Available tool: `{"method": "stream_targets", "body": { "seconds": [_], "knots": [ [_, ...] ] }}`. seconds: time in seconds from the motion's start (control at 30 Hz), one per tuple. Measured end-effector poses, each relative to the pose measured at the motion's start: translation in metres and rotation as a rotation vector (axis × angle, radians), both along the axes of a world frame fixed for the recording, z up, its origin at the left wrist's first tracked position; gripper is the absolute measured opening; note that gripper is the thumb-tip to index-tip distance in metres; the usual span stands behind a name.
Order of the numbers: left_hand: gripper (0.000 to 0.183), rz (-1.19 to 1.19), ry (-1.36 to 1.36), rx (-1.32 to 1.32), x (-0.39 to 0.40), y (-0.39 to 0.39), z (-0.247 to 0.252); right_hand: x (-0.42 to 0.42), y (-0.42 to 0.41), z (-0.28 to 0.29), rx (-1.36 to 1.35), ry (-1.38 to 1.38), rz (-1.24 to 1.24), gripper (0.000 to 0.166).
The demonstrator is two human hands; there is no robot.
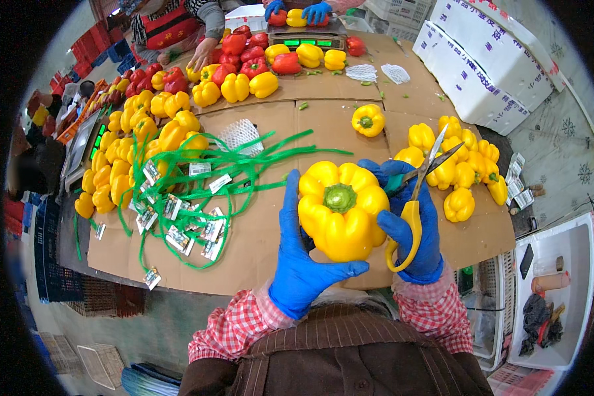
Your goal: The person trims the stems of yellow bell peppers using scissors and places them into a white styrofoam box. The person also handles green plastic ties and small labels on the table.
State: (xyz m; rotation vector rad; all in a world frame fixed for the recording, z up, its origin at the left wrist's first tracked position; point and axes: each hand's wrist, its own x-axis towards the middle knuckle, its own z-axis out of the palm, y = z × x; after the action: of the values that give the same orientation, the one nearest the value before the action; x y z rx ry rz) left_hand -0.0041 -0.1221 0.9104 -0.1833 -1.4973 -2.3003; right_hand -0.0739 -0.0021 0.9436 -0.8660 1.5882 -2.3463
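Note:
A large yellow bell pepper [344, 230] is cupped in my blue-gloved left hand [299, 270], its cut green stem facing up towards me. My right hand [425, 242], also gloved in blue, holds scissors [413, 218] with yellow handles; their blades stand apart and point away from me. The right fingertips are close against the pepper's right side; whether they bear on it is hard to tell. Left of my hands lies a tangle of green mesh strips [247, 171] with printed tags [179, 239]. A single yellow pepper [368, 120] rests on the cardboard beyond.
Yellow peppers [121, 153] are heaped at the left, more [463, 168] at the right. Across the cardboard-covered table [257, 257], gloved hands [317, 11] of a person hold peppers on a scale [307, 35]. Another person's bare hand [204, 53] touches peppers. White foam boxes [475, 74] stand back right.

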Motion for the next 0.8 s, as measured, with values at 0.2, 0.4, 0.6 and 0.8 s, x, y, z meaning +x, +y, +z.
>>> {"method": "stream_targets", "body": {
  "seconds": [0.2, 0.4, 0.6, 0.8],
  "knots": [
    [0.105, 0.006, -0.113, -0.162, 0.007, -0.02, -0.017, 0.006, -0.019, -0.029, 0.006, -0.097, -0.025, 0.046],
    [0.087, -0.07, -0.362, 0.024, 0.004, -0.021, -0.054, 0.021, -0.021, -0.095, 0.145, -0.218, -0.194, 0.043],
    [0.078, -0.172, -0.419, -0.049, -0.047, -0.011, -0.071, -0.006, -0.004, -0.117, 0.108, -0.244, -0.349, 0.041],
    [0.074, -0.394, -0.372, -0.064, -0.151, -0.007, -0.064, -0.056, 0.037, -0.122, -0.073, -0.395, -0.456, 0.037]
  ]
}}
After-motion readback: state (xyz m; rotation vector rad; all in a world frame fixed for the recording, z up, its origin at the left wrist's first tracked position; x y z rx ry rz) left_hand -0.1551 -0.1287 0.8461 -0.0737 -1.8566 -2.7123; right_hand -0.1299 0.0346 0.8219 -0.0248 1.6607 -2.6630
